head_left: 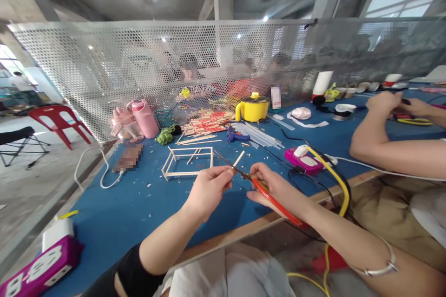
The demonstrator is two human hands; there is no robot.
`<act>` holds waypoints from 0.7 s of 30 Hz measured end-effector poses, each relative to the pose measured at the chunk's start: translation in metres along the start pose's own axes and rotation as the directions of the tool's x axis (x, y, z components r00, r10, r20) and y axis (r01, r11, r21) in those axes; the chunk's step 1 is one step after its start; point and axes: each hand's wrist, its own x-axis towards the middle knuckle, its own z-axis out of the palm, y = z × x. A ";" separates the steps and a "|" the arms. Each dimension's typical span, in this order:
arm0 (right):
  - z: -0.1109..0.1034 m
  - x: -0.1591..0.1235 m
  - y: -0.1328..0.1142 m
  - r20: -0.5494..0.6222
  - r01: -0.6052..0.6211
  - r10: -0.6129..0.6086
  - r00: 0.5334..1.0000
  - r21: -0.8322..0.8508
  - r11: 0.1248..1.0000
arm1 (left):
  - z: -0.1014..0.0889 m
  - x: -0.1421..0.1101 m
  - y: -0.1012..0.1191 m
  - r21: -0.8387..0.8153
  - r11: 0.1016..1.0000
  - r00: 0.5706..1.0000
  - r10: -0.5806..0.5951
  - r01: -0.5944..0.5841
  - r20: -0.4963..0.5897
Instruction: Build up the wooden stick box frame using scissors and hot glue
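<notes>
Left grip [211,188] pinches wooden stick [239,159], right grip [271,186] holds red-handled tool [275,203]; stick likely light, stiff, snappable, best pinched near its end.

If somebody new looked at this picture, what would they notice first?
Probably the bright yellow pot, standing at the back of the blue table, in front of the holey screen. Next might be the red-handled tool in the person's right hand, then the little frame of thin sticks on the table beyond the left hand.
</notes>
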 end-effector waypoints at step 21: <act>0.009 0.010 0.005 0.036 0.100 -0.095 0.995 -0.191 0.976 | 0.002 0.003 -0.010 0.313 0.913 0.960 0.281 -0.261 -0.018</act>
